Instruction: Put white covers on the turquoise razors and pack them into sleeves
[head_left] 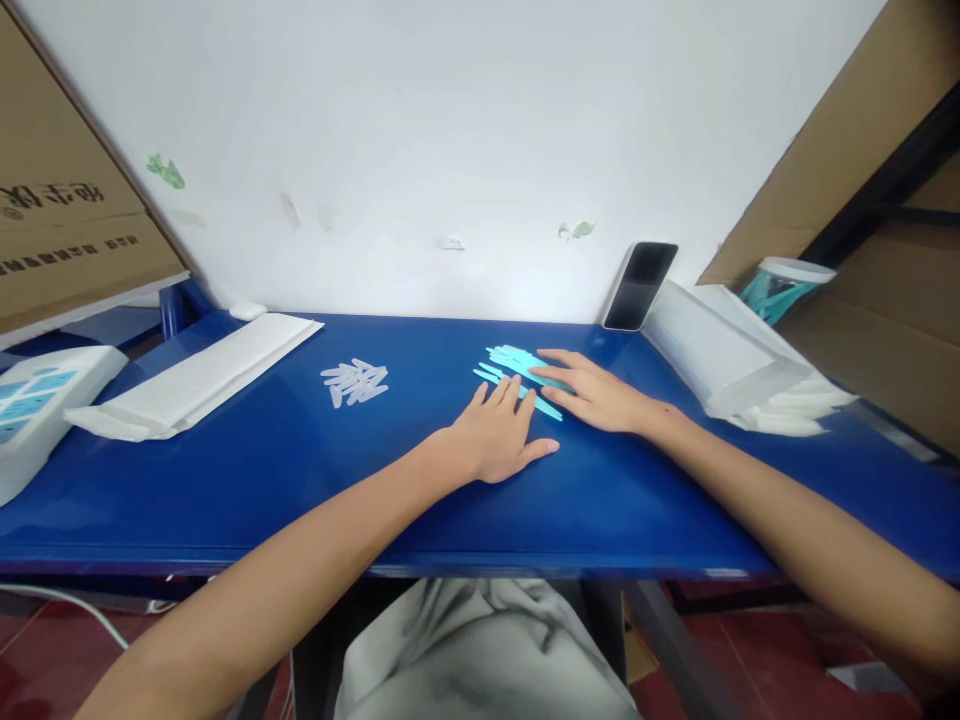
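Several thin turquoise strips (514,358) lie in a loose bunch on the blue table (300,500), just beyond my hands. My left hand (499,432) lies palm down with its fingers spread, the fingertips touching the near strips. To its right, my right hand (592,392) rests over the right end of the bunch, fingers stretched out and partly covering the strips. Neither hand is closed around anything. Farther left on the table sits a small pile of pale, translucent strips (355,383), apart from both hands.
A long white packet (202,375) and a white tray with blue labels (45,400) are at the left. A dark-screened device (641,286) leans on the wall. White packages (739,355) and a lidded clear cup (784,288) with turquoise contents stand at the right.
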